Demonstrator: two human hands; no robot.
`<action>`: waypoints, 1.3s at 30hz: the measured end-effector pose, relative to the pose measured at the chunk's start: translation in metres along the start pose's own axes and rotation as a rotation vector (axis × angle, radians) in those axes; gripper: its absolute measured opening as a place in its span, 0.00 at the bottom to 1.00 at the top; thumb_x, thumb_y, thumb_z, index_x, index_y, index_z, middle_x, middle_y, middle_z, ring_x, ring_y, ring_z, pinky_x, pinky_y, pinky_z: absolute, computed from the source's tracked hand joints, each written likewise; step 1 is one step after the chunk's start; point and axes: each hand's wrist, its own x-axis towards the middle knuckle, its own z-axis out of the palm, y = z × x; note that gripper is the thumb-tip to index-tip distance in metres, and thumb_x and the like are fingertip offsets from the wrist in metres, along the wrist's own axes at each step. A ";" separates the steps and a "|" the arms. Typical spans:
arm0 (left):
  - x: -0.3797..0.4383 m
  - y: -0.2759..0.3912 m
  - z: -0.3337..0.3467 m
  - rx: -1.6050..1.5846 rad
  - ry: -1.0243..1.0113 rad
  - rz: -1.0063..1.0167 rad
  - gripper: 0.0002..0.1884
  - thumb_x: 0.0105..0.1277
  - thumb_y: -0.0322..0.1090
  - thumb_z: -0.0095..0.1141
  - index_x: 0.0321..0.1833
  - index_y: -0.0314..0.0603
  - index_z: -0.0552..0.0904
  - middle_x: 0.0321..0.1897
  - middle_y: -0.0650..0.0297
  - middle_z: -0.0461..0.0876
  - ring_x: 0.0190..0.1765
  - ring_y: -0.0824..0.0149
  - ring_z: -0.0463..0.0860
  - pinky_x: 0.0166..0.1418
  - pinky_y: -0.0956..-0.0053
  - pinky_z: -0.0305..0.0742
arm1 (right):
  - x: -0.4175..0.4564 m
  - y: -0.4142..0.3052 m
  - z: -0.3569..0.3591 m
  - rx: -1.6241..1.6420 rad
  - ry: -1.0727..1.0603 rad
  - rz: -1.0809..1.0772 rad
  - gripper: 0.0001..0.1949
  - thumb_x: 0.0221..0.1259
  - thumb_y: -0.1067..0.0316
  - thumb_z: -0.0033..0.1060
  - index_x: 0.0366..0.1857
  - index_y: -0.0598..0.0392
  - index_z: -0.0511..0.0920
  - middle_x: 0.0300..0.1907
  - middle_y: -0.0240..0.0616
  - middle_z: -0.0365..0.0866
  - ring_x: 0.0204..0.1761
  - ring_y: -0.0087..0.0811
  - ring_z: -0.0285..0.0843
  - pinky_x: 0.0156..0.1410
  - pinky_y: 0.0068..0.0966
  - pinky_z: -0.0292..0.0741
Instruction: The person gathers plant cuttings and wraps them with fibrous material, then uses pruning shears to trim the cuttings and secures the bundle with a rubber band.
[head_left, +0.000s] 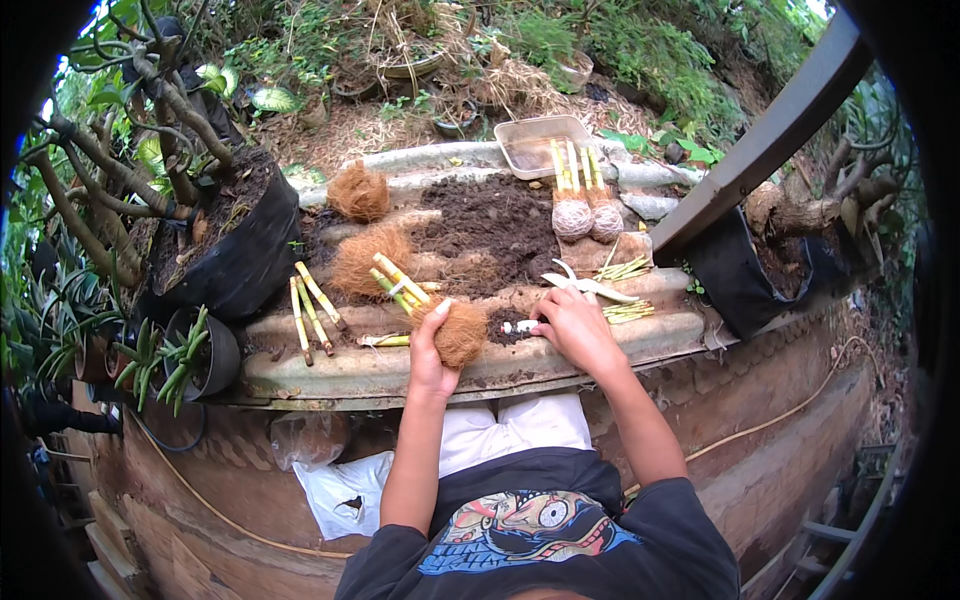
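My left hand (435, 352) grips a ball of brown coconut fibre (455, 330) from which several cut green-yellow stems (401, 281) stick out, tilted to the upper left. A pale tie goes around those stems. My right hand (577, 326) is low over the corrugated sheet tabletop, its fingertips at a small white roll (519, 327) that lies on dark soil. Whether the fingers close on the roll I cannot tell. Just beyond that hand are white-handled pruning shears (583, 283), partly behind the fingers. Left of the fibre ball lie loose stem cuttings (310, 311).
Two clumps of coconut fibre (358, 193) and a heap of dark soil (487, 229) lie farther back. String-wrapped root balls with stems (574, 216) rest by a clear plastic tub (517, 142). Thin green sticks (628, 309) lie right. A slanted post (757, 142) and potted plants (217, 247) flank the table.
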 end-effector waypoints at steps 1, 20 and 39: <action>0.001 -0.002 -0.001 0.006 -0.003 0.002 0.14 0.67 0.41 0.53 0.48 0.40 0.77 0.39 0.60 0.82 0.43 0.64 0.83 0.48 0.64 0.81 | 0.000 0.001 0.003 -0.024 0.023 -0.014 0.10 0.55 0.61 0.66 0.37 0.53 0.81 0.37 0.36 0.80 0.48 0.39 0.74 0.56 0.38 0.68; -0.007 -0.005 0.014 0.124 -0.054 0.005 0.14 0.63 0.36 0.57 0.48 0.36 0.77 0.39 0.59 0.81 0.42 0.64 0.83 0.49 0.66 0.81 | 0.019 0.009 -0.020 0.936 0.236 0.064 0.11 0.54 0.75 0.69 0.42 0.60 0.82 0.40 0.36 0.85 0.38 0.24 0.84 0.44 0.20 0.80; -0.018 0.008 0.033 0.234 -0.469 0.207 0.18 0.53 0.27 0.63 0.48 0.31 0.79 0.67 0.51 0.67 0.58 0.63 0.77 0.63 0.67 0.72 | 0.017 -0.024 -0.012 1.588 0.024 0.312 0.10 0.64 0.71 0.62 0.45 0.62 0.79 0.39 0.38 0.85 0.40 0.24 0.84 0.44 0.20 0.81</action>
